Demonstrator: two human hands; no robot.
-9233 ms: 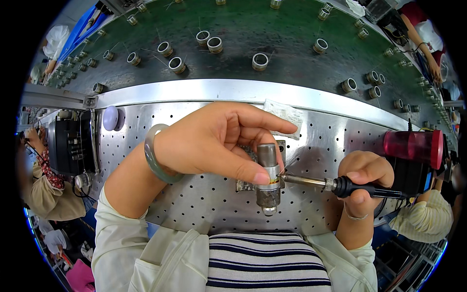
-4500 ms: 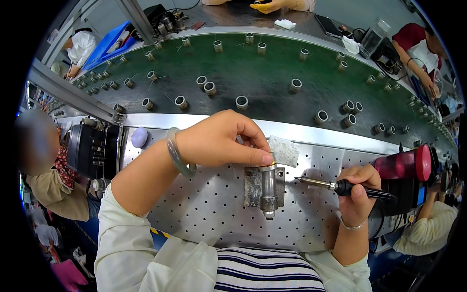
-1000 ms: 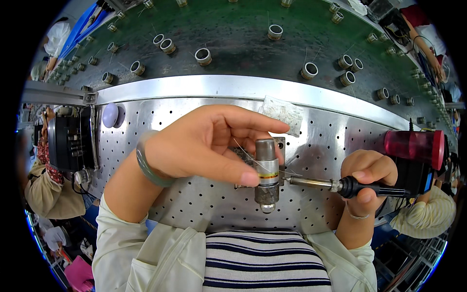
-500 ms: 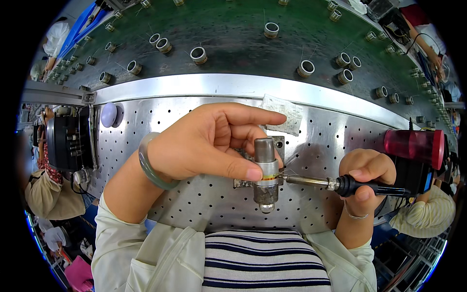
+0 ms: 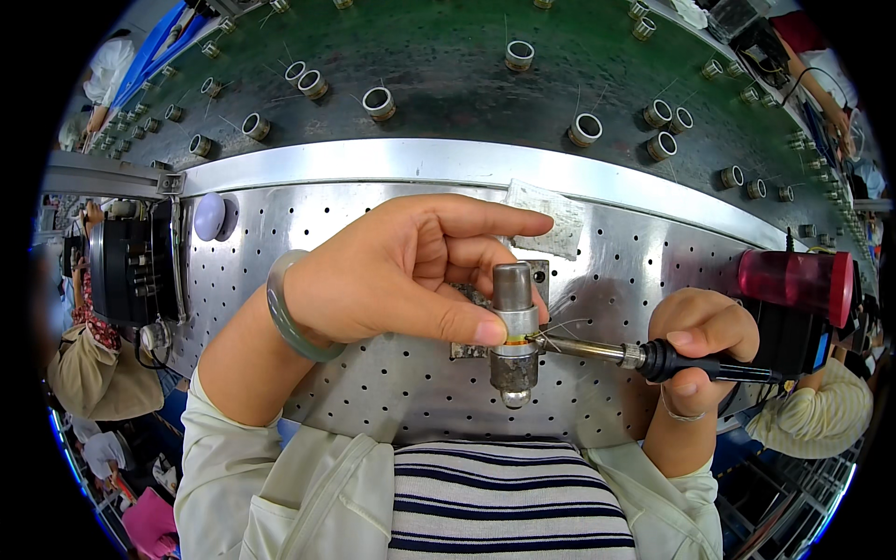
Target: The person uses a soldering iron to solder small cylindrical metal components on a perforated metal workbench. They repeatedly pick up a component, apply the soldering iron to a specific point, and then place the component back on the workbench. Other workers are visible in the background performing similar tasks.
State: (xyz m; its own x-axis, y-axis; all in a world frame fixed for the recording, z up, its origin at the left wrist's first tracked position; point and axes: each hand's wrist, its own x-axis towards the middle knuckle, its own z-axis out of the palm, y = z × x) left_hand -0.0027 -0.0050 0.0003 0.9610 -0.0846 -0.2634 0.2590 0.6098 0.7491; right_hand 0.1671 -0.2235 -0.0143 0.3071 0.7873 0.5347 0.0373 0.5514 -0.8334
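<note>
My left hand (image 5: 401, 280) pinches a silvery metal ring (image 5: 516, 322) with a yellow-orange band, its thumb on the near left side and its index finger stretched out past it. The ring sits around a dark steel cylindrical post (image 5: 511, 280) with a rounded shiny lower end. In my right hand (image 5: 705, 341) is a soldering iron (image 5: 672, 358) with a black handle, pointing left. Its tip meets the ring's right side at the banded part. Thin wires (image 5: 569, 329) stick out beside the tip. Part of a metal block (image 5: 539, 273) shows behind the post.
Several similar rings with thin wires stand on the green belt (image 5: 448, 84) beyond the metal rail (image 5: 401, 161). On the perforated metal table (image 5: 364, 401) are a lilac knob-like object (image 5: 209, 217) and a worn silvery sheet (image 5: 551, 219). A red cylindrical container (image 5: 793, 283) stands at right.
The ring and post have shifted very slightly right in the picture. The thin wires now spread out more above the iron's shaft. Both hands keep their hold.
</note>
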